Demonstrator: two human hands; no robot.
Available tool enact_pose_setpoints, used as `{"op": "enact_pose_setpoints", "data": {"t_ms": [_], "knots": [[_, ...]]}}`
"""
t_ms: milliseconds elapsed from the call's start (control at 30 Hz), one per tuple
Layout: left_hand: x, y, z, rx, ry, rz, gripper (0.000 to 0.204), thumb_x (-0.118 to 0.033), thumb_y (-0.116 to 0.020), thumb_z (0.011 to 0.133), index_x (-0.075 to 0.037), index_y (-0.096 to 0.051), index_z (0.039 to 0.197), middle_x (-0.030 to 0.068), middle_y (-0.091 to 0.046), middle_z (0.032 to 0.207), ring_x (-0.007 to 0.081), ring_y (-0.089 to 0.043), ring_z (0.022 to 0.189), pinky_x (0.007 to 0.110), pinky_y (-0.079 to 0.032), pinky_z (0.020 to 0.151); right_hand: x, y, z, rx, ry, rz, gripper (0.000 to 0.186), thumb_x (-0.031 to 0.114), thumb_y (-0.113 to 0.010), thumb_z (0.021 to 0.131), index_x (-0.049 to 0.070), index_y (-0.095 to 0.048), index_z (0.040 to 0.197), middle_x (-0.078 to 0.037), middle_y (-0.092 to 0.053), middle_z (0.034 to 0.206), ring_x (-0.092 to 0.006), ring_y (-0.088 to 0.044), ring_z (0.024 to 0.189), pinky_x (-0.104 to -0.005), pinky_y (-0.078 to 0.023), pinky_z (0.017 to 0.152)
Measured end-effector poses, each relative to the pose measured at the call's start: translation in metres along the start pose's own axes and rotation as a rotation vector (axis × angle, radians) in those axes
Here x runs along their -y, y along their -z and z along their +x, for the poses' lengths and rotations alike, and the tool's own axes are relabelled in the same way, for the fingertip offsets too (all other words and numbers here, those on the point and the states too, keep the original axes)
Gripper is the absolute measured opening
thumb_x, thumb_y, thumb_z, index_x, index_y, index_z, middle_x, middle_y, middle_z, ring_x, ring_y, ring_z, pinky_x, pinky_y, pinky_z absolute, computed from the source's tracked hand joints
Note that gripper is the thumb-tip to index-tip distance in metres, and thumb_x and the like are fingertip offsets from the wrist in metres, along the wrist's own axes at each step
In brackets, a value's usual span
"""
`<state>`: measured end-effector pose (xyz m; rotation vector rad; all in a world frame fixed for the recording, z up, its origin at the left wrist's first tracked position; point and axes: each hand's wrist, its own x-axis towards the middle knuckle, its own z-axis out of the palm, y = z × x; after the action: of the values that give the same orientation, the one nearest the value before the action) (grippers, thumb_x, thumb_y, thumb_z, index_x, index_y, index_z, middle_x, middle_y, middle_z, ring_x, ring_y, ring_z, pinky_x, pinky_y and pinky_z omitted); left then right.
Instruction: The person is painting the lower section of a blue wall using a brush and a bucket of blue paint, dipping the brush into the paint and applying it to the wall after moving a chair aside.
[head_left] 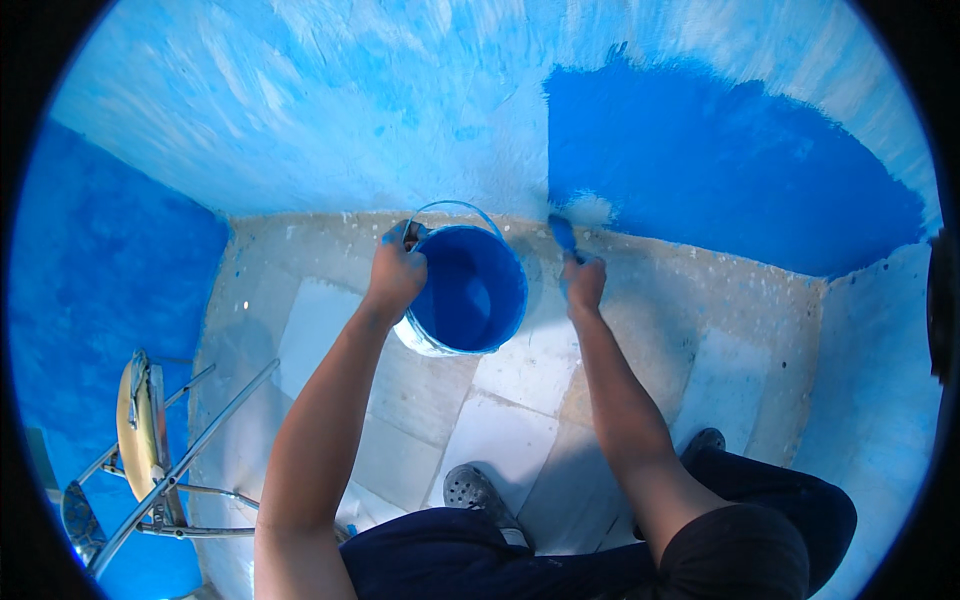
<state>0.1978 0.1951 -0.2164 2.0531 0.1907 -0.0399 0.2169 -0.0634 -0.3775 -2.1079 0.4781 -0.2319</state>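
My left hand (398, 268) is closed on the rim and handle side of a white paint bucket (421, 340), whose inside is coated in deep blue with paint at the bottom. The bucket's thin wire handle stands up over the far rim. In my right hand (583, 280) is a paintbrush (562, 234) with blue bristles, gripped by its handle. Its bristles are at the foot of the wall (400, 120), by the lower left corner of a solid blue painted patch (720, 170). A small pale spot remains inside that corner, just right of the brush.
A folding chair (150, 430) with metal legs and a yellowish part leans at the left, beside a darker blue wall (100, 250). Pale paint-speckled floor tiles (500, 440) lie below. One grey clog (475, 490) shows at my foot, the other (704, 442) further right.
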Motion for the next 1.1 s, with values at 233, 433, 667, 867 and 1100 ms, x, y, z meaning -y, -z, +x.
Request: {"op": "enact_pose_setpoints", "data": {"t_ms": [233,433,667,867,1100], "knots": [[0.000,-0.003,0.001,0.009,0.045,-0.039,0.027,0.009,-0.041,0.072,-0.001,-0.056,0.091,0.0098,-0.058,0.079,0.0165,-0.053,0.070,0.030,-0.045,0.063,0.052,0.033,-0.031,-0.436,0.321,0.352,0.029,0.016,-0.059,0.097,-0.010,-0.067,0.106,-0.021,-0.071,0.089,-0.0199,-0.067,0.079,-0.0347,-0.050,0.070],[-0.005,-0.002,0.000,0.006,0.059,-0.051,0.027,0.009,-0.041,0.073,-0.001,-0.057,0.092,0.0100,-0.059,0.080,0.0166,-0.053,0.070,0.030,-0.045,0.063,0.025,0.008,-0.018,-0.345,0.191,0.249,0.029,0.015,-0.057,0.097,-0.011,-0.065,0.104,-0.025,-0.068,0.086,-0.0327,-0.066,0.073,-0.0400,-0.050,0.068],[0.005,-0.001,-0.002,-0.019,0.061,-0.080,0.030,0.009,-0.041,0.074,-0.002,-0.057,0.097,0.0091,-0.059,0.083,0.0157,-0.054,0.072,0.029,-0.046,0.064,-0.003,-0.003,0.000,-0.519,0.023,0.473,0.030,0.019,-0.057,0.097,-0.008,-0.067,0.102,-0.019,-0.068,0.081,-0.0262,-0.059,0.068,-0.0375,-0.047,0.066],[0.014,0.009,0.003,-0.041,0.133,-0.138,0.031,0.009,-0.040,0.076,-0.003,-0.057,0.098,0.0071,-0.059,0.085,0.0150,-0.054,0.073,0.028,-0.046,0.066,-0.016,-0.017,-0.009,0.063,0.048,0.356,0.030,0.020,-0.058,0.096,-0.008,-0.065,0.090,-0.013,-0.063,0.071,-0.0219,-0.051,0.061,-0.0384,-0.041,0.060],[0.010,0.007,-0.005,-0.052,0.137,-0.171,0.028,0.009,-0.040,0.075,-0.003,-0.057,0.094,0.0051,-0.057,0.081,0.0132,-0.052,0.071,0.027,-0.045,0.064,-0.025,0.019,0.002,-0.488,-0.148,0.560,0.029,0.018,-0.057,0.097,-0.007,-0.066,0.086,-0.011,-0.064,0.072,-0.0204,-0.054,0.065,-0.0380,-0.043,0.062]]}}
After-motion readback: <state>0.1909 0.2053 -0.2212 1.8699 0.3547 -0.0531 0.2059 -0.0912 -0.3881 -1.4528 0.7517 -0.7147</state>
